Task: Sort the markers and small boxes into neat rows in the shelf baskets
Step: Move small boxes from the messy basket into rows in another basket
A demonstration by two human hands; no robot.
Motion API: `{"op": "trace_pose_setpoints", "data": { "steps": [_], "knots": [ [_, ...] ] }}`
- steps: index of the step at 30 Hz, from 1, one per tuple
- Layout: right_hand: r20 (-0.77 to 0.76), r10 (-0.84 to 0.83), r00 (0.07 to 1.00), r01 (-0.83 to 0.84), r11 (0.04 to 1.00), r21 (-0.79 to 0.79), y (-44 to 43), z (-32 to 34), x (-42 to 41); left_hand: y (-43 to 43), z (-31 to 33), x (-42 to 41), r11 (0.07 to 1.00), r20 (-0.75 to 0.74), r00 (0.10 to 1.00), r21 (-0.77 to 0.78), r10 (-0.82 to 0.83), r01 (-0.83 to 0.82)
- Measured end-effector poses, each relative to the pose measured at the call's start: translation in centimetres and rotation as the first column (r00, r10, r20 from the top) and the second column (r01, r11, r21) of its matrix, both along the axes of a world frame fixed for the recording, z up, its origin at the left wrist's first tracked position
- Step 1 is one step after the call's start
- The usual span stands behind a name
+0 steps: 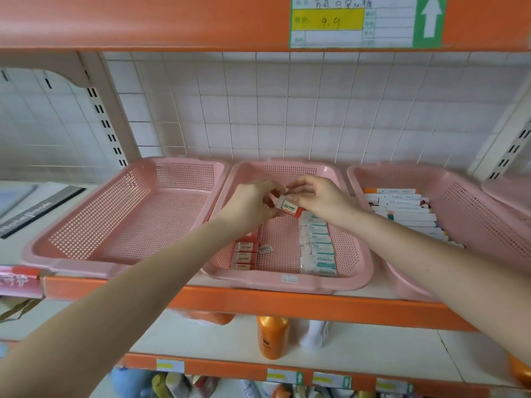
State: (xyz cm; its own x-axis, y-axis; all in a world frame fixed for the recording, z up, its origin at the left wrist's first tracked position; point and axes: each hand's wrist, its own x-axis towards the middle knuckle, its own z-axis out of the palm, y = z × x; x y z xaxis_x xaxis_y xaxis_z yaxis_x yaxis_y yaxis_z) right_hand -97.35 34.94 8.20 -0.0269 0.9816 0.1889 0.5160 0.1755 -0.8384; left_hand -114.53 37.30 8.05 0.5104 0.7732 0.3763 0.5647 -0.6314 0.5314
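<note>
White square-tiled wall (287, 110) fills the back, orange-edged shelf (258, 304) below it, slotted cream upright (105, 122) at left (a price label (365, 21) sits overhead), evenly lit.

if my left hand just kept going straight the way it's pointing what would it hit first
Most likely your right hand. The left hand points rightward and slightly back, sharing a grip on the small 2B box above the middle basket. Depth is unclear; passing it, the basket's far wall comes next.
</note>
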Motion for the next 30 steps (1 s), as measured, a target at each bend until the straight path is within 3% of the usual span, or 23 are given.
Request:
{"op": "trace_pose_setpoints", "data": {
  "steps": [4, 7, 10, 14, 23, 30],
  "knots": [
    [0.206, 0.085, 0.975, -0.097, 0.994, 0.044, -0.2, -1.0, -0.8, 0.4, 0.5, -1.7, 0.996, -0.041, 0.995, -0.005, 0.09, -0.09],
    [0.4, 0.078, 0.913, -0.15, 0.977, 0.151, 0.3, -1.3, -1.5, 0.5, 0.3, -2.8, 0.996, -0.18, 0.979, 0.024, 0.092, -0.089],
    [0.55, 0.145, 0.823, -0.214, 0.975, 0.062, 1.0, -1.4, -2.5, 0.8, 0.1, -4.1, 0.995, -0.278, 0.957, -0.018, 0.089, -0.098],
    [0.613, 0.272, 0.741, -0.284, 0.955, -0.081, 1.3, -2.5, -4.6, 1.0, 0.0, -6.1, 0.988, -0.249, 0.957, 0.014, 0.15, -0.151],
    [0.846, 0.312, 0.432, -0.4, 0.907, -0.13, 2.2, -3.9, -7.6, 0.2, -1.1, -8.5, 0.978, -0.146, 0.968, 0.073, 0.204, -0.195],
    [0.854, 0.299, 0.426, -0.369, 0.919, -0.137, 2.8, -3.8, -7.2, 0.0, -1.5, -9.7, 0.972, -0.127, 0.965, 0.078, 0.23, -0.221]
  ]
}}
